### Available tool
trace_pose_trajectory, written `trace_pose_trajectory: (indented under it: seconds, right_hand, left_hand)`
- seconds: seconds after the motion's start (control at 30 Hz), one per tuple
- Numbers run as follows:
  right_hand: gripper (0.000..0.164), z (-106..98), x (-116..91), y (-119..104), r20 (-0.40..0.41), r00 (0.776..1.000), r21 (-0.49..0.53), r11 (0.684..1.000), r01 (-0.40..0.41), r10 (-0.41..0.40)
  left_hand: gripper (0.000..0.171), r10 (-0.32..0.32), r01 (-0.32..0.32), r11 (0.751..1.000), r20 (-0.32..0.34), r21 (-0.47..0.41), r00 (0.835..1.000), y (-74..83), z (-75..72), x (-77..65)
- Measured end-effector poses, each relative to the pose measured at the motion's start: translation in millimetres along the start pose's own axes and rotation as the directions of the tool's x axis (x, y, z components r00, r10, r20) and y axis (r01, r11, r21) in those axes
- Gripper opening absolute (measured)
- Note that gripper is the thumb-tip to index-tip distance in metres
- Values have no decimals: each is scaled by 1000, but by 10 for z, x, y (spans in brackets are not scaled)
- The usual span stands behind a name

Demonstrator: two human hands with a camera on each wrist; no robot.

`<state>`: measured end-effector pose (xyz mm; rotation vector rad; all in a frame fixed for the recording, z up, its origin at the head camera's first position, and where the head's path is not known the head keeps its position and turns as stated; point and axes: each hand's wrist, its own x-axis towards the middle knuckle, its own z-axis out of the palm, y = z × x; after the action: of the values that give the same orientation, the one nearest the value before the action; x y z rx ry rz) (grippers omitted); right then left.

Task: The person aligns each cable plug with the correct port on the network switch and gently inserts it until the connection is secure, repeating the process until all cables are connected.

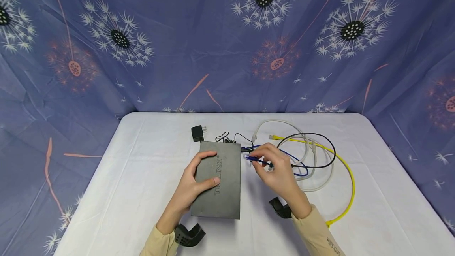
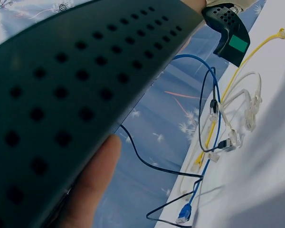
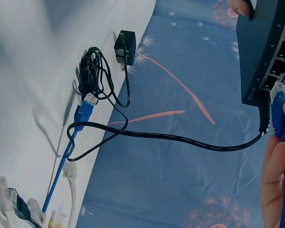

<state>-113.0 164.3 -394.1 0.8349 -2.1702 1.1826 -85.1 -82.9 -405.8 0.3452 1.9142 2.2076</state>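
My left hand [image 1: 192, 185] grips a dark grey network switch [image 1: 229, 196], thumb across its lettered top face. In the left wrist view the vented side of the switch [image 2: 80, 92] fills much of the picture, with one finger along its edge. My right hand [image 1: 277, 169] pinches the blue plug [image 3: 280, 116] of an Ethernet cable between thumb and fingers. The plug's clear tip is right at the end port in the row of ports [image 3: 277, 66]. Beside it, a black power plug [image 3: 264, 111] sits in the switch, its cord trailing down.
A black power adapter [image 1: 197, 133] lies behind the switch, with its bundled cord [image 1: 225, 139] nearby. To the right lie a yellow cable [image 1: 352, 185], a black cable [image 1: 334, 151] and whitish cables [image 1: 320, 187]. The blue cable's other plug [image 3: 84, 111] rests on the white table [image 1: 117, 192].
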Motion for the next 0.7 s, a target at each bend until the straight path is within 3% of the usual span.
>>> trace_pose_trajectory:
  seconds: [0.7]
  right_hand:
    - [25,17,31,17,41,997,-30,997,72,-71]
  left_hand:
    - [63,14,-14,1000,27,-2,1000,-2,-4,5]
